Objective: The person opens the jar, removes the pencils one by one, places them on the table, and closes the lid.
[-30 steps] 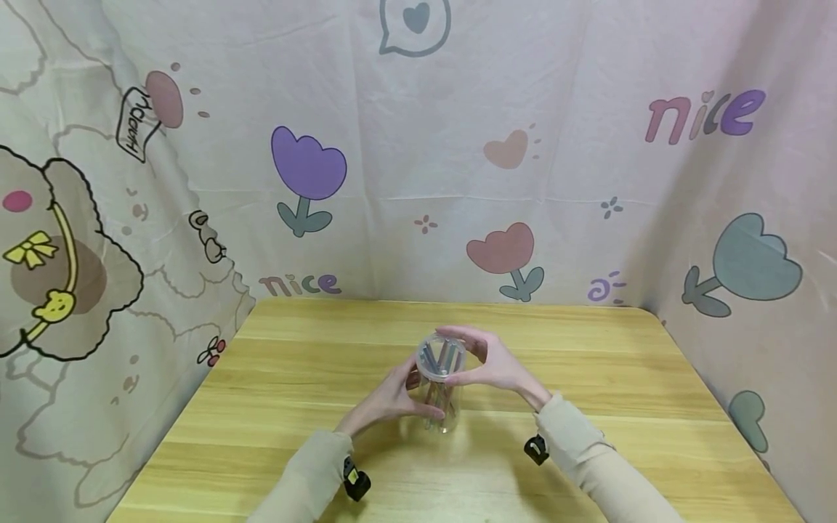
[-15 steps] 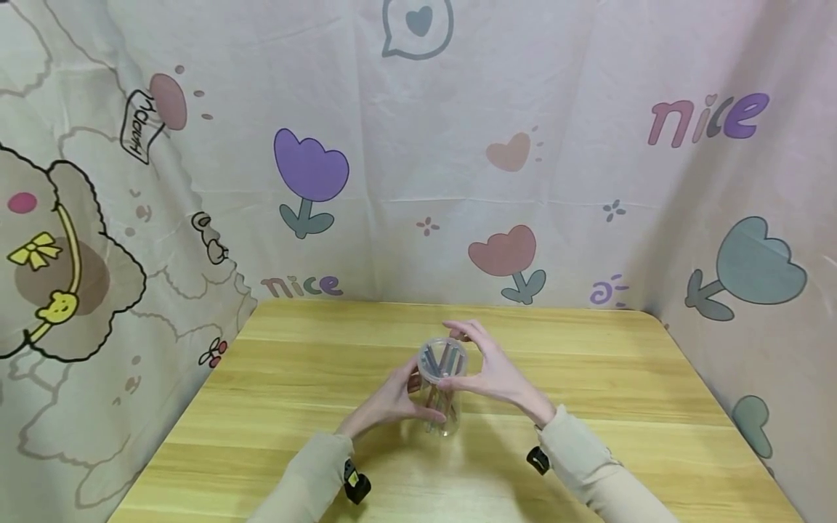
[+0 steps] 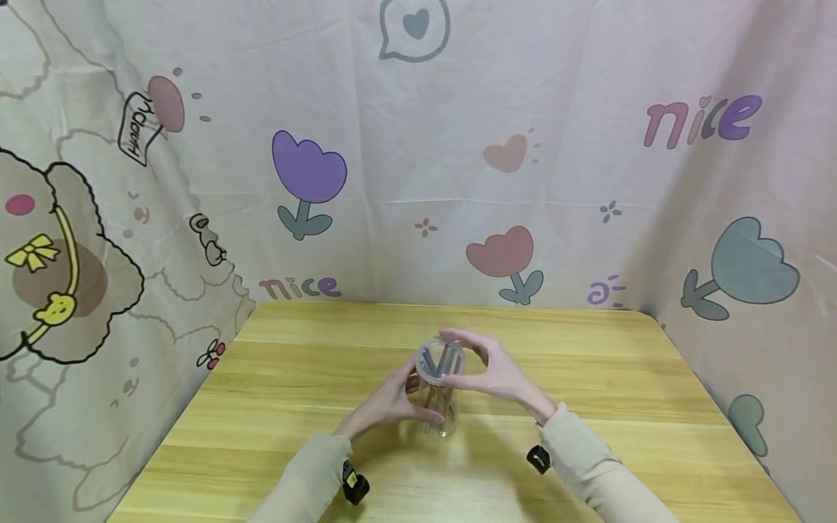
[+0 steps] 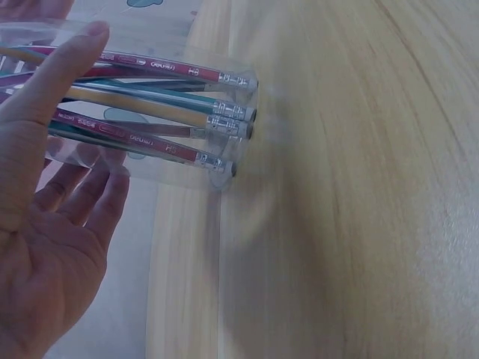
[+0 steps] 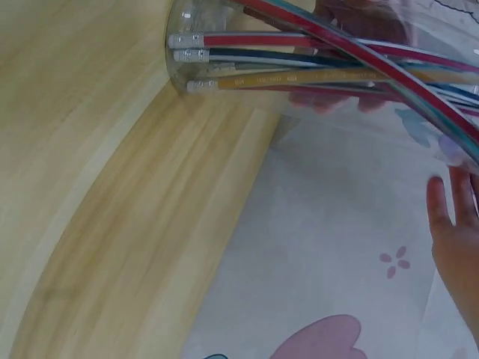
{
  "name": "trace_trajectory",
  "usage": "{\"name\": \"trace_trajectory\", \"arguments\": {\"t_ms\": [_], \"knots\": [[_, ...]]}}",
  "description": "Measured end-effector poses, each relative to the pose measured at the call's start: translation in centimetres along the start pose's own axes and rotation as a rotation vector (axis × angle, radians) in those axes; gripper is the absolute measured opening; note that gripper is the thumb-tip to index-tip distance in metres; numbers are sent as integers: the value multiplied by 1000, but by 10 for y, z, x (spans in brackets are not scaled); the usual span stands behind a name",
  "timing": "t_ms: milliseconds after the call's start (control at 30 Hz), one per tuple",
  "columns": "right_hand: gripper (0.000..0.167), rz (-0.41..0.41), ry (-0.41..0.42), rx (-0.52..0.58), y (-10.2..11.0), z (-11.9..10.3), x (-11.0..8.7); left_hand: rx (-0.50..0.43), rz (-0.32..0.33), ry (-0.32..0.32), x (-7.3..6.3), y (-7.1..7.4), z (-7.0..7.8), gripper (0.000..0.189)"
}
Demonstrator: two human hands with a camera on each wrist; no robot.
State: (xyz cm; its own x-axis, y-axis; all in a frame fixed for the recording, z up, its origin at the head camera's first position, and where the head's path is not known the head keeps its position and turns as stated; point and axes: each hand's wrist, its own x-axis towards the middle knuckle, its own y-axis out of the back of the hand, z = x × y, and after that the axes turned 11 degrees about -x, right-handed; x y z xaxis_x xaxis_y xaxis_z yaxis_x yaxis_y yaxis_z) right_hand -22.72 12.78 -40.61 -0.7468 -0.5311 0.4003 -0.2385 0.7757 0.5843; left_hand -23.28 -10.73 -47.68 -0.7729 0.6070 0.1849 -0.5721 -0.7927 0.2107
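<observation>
- Lettering (image 3: 136, 127) on the printed cloth (image 3: 405, 174), far left of and behind the clear jar: I can't make out the word from my end.
- Small "nice" (image 3: 301, 288) on the same cloth, behind the clear jar and to its left.
- My left hand (image 3: 392, 398) grasps the side of the clear jar, thumb in front and fingers round the back.
- The clear jar (image 3: 440, 399) is upright between both hands, over the wooden table (image 3: 294, 378); I cannot tell whether its base touches down.
- Inside it, pencils (image 4: 142, 112) in red, yellow and teal stand eraser ends downward. On my left wrist view I read "HB" on a red one; the brand beside it is too blurred to be sure.
- My right hand (image 3: 500, 369) grips the clear jar's top, thumb at the near rim, fingers at the far rim.
- Large "nice" (image 3: 702, 121) on the cloth, well right of and behind the clear jar.
</observation>
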Motion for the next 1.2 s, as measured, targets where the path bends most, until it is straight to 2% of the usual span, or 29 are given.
{"name": "trace_trajectory", "arguments": {"t_ms": [167,267,400,567,700,833,933,1033,1200], "knots": [[72,-73,9,33,2,-2,0,-6,3,0,0,0,-1,113],[79,-41,10,-39,0,-5,1,-3,8,-3,0,0,0,113],[88,41,19,-157,-4,-7,3,-1,10,-2,0,0,0,116],[87,86,22,-188,-5,-8,5,-6,9,6,0,-1,1,117],[80,71,38,-167,-4,-7,3,-3,5,8,0,-1,2,116],[74,11,59,-101,1,-6,1,-14,3,5,0,-1,2,117],[75,-28,68,-76,3,-6,0,-24,1,-2,0,-1,2,116],[83,-28,51,-109,3,-6,1,-21,3,-3,0,-1,1,116],[92,28,13,-216,-2,-7,3,-12,13,8,0,-1,0,116]]}}
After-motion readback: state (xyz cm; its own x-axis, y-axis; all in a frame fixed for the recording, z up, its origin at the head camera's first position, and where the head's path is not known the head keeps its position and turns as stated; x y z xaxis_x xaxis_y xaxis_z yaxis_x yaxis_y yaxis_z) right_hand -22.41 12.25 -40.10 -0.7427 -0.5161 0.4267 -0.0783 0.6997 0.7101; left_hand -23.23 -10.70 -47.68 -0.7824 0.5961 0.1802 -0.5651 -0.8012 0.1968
